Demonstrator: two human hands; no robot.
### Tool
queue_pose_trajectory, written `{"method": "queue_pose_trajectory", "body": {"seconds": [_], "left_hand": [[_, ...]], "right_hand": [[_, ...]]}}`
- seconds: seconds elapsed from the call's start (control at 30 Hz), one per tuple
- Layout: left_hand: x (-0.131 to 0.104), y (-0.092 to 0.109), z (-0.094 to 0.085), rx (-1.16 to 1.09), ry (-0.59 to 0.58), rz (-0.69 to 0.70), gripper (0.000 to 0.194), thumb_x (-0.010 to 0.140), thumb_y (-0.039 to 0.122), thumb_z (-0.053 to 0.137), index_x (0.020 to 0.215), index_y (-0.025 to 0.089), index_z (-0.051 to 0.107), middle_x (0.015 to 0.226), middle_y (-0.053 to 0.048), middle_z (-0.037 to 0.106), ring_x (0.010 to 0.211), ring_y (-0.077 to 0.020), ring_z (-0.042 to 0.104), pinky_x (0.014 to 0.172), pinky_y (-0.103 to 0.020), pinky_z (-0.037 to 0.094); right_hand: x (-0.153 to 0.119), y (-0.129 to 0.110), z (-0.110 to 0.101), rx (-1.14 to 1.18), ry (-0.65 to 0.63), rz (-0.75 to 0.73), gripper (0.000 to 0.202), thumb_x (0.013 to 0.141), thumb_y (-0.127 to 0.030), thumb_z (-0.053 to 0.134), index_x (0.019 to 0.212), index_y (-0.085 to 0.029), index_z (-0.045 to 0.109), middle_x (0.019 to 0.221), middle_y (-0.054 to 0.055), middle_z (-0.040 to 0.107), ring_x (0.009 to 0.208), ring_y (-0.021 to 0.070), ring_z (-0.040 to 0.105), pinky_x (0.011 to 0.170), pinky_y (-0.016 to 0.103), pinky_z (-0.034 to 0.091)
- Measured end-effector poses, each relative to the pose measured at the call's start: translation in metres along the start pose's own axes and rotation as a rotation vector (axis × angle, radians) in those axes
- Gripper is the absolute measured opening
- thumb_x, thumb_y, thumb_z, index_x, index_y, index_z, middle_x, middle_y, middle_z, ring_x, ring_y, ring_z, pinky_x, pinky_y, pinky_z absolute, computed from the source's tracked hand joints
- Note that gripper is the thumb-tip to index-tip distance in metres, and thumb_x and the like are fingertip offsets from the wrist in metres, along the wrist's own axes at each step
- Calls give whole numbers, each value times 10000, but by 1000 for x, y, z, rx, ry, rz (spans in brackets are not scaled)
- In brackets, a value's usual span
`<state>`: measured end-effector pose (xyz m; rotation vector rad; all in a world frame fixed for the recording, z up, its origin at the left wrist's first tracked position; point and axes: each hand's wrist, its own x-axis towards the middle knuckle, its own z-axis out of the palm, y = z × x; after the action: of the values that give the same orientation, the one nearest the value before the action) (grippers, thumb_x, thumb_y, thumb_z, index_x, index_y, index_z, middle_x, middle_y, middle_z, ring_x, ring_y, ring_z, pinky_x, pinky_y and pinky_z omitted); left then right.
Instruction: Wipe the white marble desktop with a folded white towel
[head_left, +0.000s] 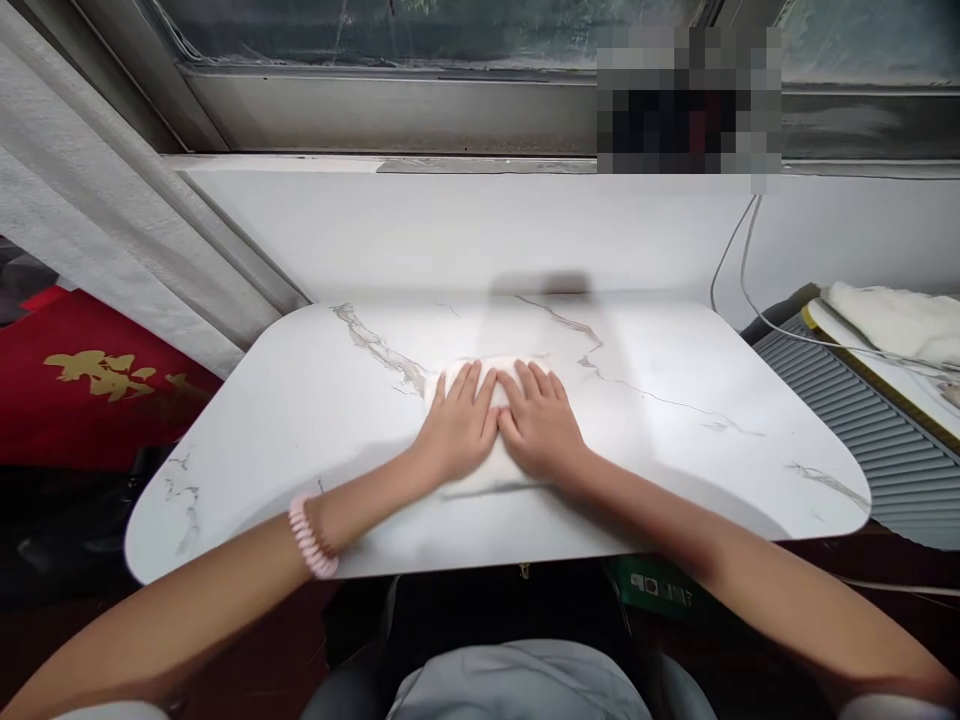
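Fingers of the left hand and right hand lie flat and spread, gripping nothing, pressing a folded white cloth at the middle of the marble-patterned table; it looks soft, light and limp, best pinched at an edge, and no writing is readable.

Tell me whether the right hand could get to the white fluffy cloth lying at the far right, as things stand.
Probably yes, with a stretch. The right hand lies flat on the folded white cloth mid-table, holding nothing. The bare marble table stands between it and the fluffy cloth; only thin cables cross there.
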<state>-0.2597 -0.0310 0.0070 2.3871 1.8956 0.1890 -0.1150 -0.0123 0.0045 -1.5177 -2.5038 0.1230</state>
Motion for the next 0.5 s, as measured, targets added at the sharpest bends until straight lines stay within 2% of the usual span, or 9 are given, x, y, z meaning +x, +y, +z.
{"method": "queue_pose_trajectory", "body": {"seconds": [0.13,0.23,0.37,0.5], "left_hand": [[57,-32,-6,-16,4,-31,549,1016,281,264,1536,116,334,1628,-152,286,1518,-259,226,1226,-510,184],[90,-54,-8,-27,21,-55,541,1022,288,265,1538,139,328,1632,-137,287,1514,-252,234,1226,-484,177],[120,-75,-8,-32,59,-54,530,1023,285,278,1531,145,342,1622,-127,314,1499,-240,262,1225,-447,173],[140,-88,-6,-47,95,-56,519,1021,280,297,1521,157,363,1611,-121,338,1488,-229,285,1223,-426,183]], "right_hand": [[65,9,6,72,41,40,540,973,-301,322,1480,-171,452,1569,141,412,1460,305,330,1187,517,237],[105,13,11,114,59,34,529,964,-290,328,1463,-180,467,1556,135,425,1447,289,338,1187,505,232],[140,14,18,123,93,70,521,969,-266,310,1455,-180,475,1544,127,431,1429,279,343,1188,505,217],[160,13,23,136,133,97,521,964,-236,316,1452,-168,487,1511,125,471,1401,286,370,1181,496,225]]}}
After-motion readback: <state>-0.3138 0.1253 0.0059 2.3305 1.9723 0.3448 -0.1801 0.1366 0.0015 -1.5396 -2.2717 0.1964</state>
